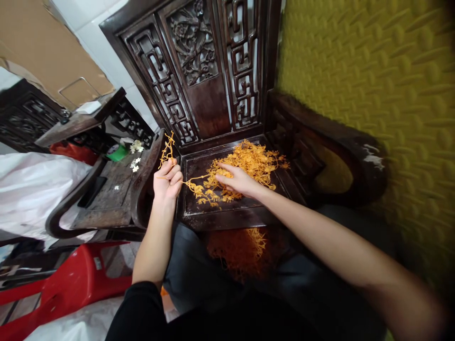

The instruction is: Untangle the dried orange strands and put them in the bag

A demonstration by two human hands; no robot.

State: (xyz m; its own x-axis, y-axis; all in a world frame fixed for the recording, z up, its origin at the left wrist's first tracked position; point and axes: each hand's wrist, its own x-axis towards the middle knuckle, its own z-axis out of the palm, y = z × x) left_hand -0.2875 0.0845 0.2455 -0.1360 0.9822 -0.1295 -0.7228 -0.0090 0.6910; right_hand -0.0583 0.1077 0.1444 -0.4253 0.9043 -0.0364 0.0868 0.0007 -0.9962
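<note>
A tangled heap of orange, thin-branched sprigs (249, 158), plastic-looking with small claw-like tips, lies on the seat of a dark carved wooden chair (209, 220). My left hand (168, 180) is closed around orange sprigs at the seat's left side; branched ends (167, 149) stick up above the fist. From that fist a thin strand runs right toward the heap. Over the heap's left part is my right hand (236, 180), its index finger and thumb stretched apart and the other fingers partly curled. Whether it touches single sprigs is hard to see.
More orange strands (258, 241) show below the seat, between the legs. On the left, a wooden side surface (110, 203) carries a green tape roll (116, 151) and small white flower-shaped pieces (135, 164). A red plastic stool (78, 272) and white sacks (39, 189) stand nearby. Yellow textured padding (366, 71) covers the right.
</note>
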